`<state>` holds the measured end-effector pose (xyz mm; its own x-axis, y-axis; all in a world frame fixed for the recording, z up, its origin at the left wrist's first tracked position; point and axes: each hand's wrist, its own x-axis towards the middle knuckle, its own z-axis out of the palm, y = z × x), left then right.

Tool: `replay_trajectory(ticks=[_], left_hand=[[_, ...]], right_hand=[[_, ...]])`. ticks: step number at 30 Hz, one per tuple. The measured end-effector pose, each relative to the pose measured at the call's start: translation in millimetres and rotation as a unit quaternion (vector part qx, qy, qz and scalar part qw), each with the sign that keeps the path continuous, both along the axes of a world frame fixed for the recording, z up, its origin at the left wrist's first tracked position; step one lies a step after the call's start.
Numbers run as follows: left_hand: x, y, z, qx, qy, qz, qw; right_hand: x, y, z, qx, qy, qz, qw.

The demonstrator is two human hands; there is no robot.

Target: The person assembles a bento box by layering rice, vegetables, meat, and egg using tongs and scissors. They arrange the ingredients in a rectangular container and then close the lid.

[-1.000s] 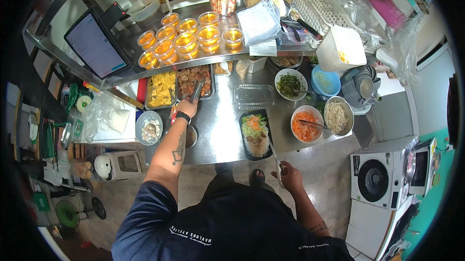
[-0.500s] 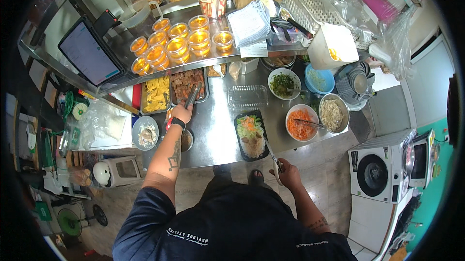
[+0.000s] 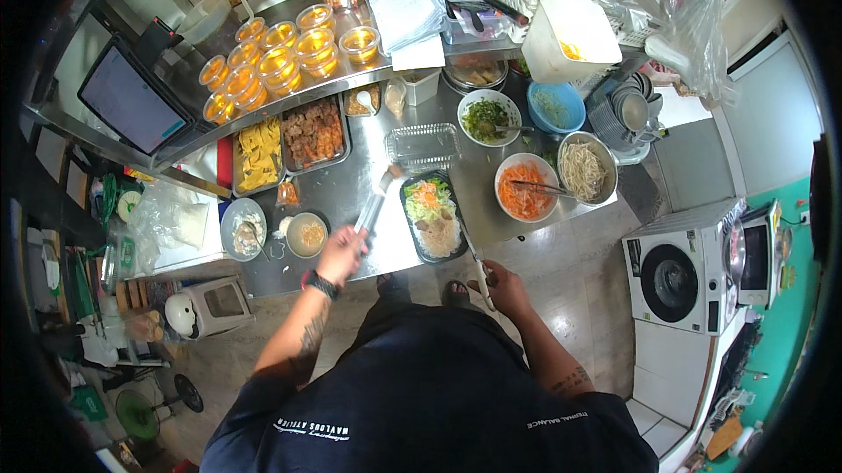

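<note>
My left hand (image 3: 342, 256) is closed around metal tongs (image 3: 372, 209). A small brownish piece of meat (image 3: 391, 175) seems to be at their tips, slightly blurred, near the upper left corner of a black takeaway tray (image 3: 441, 260). Inside the tray lie shredded lettuce (image 3: 419, 204), carrot strips (image 3: 427, 189), white noodles (image 3: 441, 240) and some brown meat pieces (image 3: 430, 220). At the tray's lower right, my right hand (image 3: 506, 287) grips scissors (image 3: 479, 268) by their pale handles, blades pointing up beside the tray's edge. Cooked meat (image 3: 313, 132) fills a metal tray at the back left.
A clear plastic lid (image 3: 423, 146) lies behind the takeaway tray. To the right stand bowls of carrot (image 3: 524, 195), bean sprouts (image 3: 584, 169) and chopped greens (image 3: 485, 117). A small bowl (image 3: 307, 236) sits left. Lidded orange cups (image 3: 281, 69) line the shelf above.
My left hand has drawn the tongs away from the meat tray, toward the right and nearer me, beside the takeaway tray. The right hand keeps the scissors near the tray. The whole view has shifted somewhat.
</note>
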<state>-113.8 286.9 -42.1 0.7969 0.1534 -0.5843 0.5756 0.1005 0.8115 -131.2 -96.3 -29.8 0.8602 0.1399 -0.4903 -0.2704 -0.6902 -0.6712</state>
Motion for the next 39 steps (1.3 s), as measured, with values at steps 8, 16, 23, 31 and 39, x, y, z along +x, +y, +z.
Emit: replay_trajectory(ticks=[8,16,23,31,39], left_hand=[[-68,-86,-2,-0.067,0.054,-0.036,0.996],[-79,-100,-7,-0.038,0.034,-0.026,0.998],[-77,-94,-13,0.033,0.041,-0.048,0.997],[-73,-77,-8,0.012,0.052,-0.087,0.995],[-56,-32,-6,-0.006,0.027,-0.209,0.977]], right_hand=[[8,28,-44,0.277,0.186,-0.013,0.943],[35,43,-31,0.278,0.215,-0.024,0.936],[45,30,-26,0.245,0.237,-0.003,0.940],[47,11,-37,0.272,0.267,0.039,0.924],[62,-2,-41,0.314,0.285,0.090,0.901]])
